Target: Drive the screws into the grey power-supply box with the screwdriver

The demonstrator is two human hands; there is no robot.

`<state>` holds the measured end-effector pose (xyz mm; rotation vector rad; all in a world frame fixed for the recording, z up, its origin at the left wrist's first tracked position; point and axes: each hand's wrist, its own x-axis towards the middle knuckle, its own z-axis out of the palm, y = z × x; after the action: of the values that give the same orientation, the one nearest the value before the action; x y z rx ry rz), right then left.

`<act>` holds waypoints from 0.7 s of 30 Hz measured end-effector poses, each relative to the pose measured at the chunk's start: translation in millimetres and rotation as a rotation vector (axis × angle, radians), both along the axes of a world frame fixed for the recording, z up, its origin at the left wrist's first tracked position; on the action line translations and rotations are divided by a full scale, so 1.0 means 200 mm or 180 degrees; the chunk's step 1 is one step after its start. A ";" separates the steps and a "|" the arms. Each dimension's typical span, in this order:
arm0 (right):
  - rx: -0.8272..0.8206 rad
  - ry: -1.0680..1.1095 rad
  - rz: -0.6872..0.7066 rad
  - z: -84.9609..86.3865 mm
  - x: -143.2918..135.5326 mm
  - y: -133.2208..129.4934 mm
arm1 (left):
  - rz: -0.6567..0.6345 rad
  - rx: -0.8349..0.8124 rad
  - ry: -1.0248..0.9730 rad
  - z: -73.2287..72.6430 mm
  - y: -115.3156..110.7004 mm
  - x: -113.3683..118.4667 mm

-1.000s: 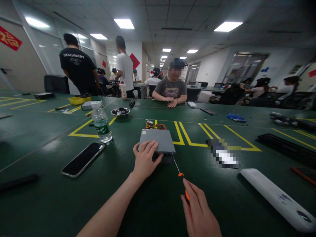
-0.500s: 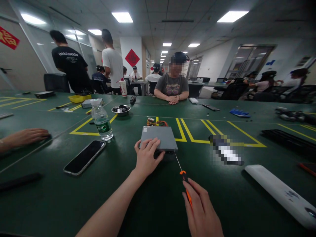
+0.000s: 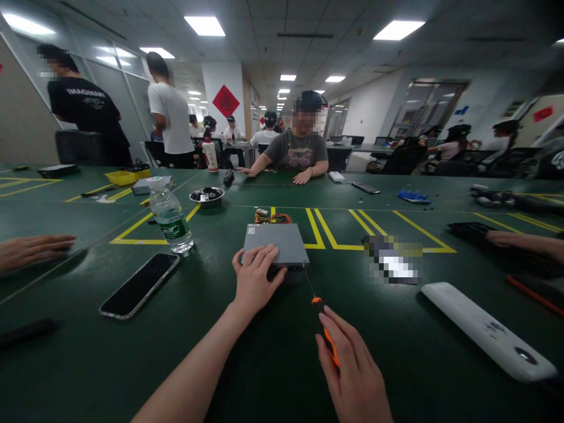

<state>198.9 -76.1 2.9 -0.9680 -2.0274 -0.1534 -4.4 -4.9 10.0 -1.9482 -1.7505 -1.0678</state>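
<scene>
The grey metal box [image 3: 288, 238] sits flat on the green bench [image 3: 264, 376], right in front of the person, with a bundle of coloured wires [image 3: 275, 218] spilling out at its far side. The left hand [image 3: 257, 271] lies over its near left corner, half open, fingers spread on the top and thumb along the front edge, laid on it rather than wrapped around it. The right hand [image 3: 350, 355] is closed around the orange and black handle of a screwdriver [image 3: 320, 308]; the thin shaft slants up and away, its tip at the near right corner of the box. From here the tip is too small for me to tell whether it's seated in a screw.

To the left of the box I see a water bottle [image 3: 171, 223] standing upright, a phone [image 3: 140, 286] lying nearer the person, and, farther back, a metal bowl [image 3: 207, 203] of small dark parts. Over on the right lies a long white case [image 3: 484, 330], with a blurred-out patch just beyond it. Someone in a grey shirt [image 3: 293, 154] sits across the bench, both forearms on it. Other people's hands reach in: one at the left edge [image 3: 37, 251], another at the right [image 3: 513, 238], by a black piece [image 3: 467, 232].
</scene>
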 end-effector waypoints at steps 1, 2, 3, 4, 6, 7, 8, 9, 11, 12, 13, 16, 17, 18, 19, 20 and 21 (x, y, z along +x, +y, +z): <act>-0.0017 0.0056 -0.0056 0.01 0.00 0.01 | 0.0005 -0.0002 0.0005 0.00 0.00 0.00; -0.0053 0.0099 -0.0116 0.02 0.00 0.01 | 0.0010 -0.0008 0.0015 0.00 0.00 0.00; -0.0112 0.0107 -0.0170 0.02 0.01 0.01 | 0.0014 -0.0010 0.0028 0.00 0.00 0.00; -0.0156 0.0087 -0.0219 0.02 0.01 0.01 | 0.0021 -0.0012 0.0039 0.00 0.00 0.00; -0.0209 -0.0038 -0.0289 0.02 0.00 0.00 | 0.0048 0.0017 0.0047 0.00 0.00 0.00; -0.0190 -0.0145 -0.0297 0.01 0.00 0.00 | 0.0064 0.0034 0.0045 0.00 0.00 0.00; -0.0157 -0.0272 -0.0293 0.00 -0.01 -0.01 | 0.0078 0.0045 0.0043 0.00 0.00 0.00; -0.0088 -0.0417 -0.0263 -0.01 -0.01 -0.01 | 0.0087 0.0054 0.0041 0.00 0.01 0.00; 0.0061 -0.0647 -0.0201 -0.03 -0.02 -0.02 | 0.0088 0.0055 0.0044 -0.01 0.01 0.00; 0.0116 -0.0700 -0.0189 -0.04 -0.01 -0.01 | 0.0088 0.0048 0.0047 -0.01 0.01 0.00; 0.0144 -0.0692 -0.0211 -0.04 -0.01 -0.01 | 0.0090 0.0045 0.0051 -0.01 0.01 0.00; 0.0109 -0.0461 -0.0346 -0.04 0.01 0.00 | 0.0101 0.0027 0.0071 -0.01 0.01 0.00; 0.0087 -0.0387 -0.0379 -0.04 0.02 0.00 | 0.0102 0.0017 0.0079 -0.01 0.01 0.00; 0.0070 -0.0365 -0.0379 -0.04 0.02 0.00 | 0.0103 0.0005 0.0085 -0.01 0.01 0.00; 0.0068 -0.0392 -0.0360 -0.04 0.02 0.00 | 0.0107 -0.0002 0.0088 -0.01 0.01 0.00; 0.0080 -0.0460 -0.0326 -0.04 0.02 0.00 | 0.0110 -0.0010 0.0092 -0.01 0.01 0.00; 0.0119 -0.0549 -0.0301 -0.05 0.02 0.00 | 0.0115 -0.0007 0.0094 -0.01 0.01 0.00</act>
<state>202.3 -75.8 -6.9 -1.0587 -2.1273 -0.3347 -4.1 -3.1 7.9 -1.9165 -1.7651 -1.0200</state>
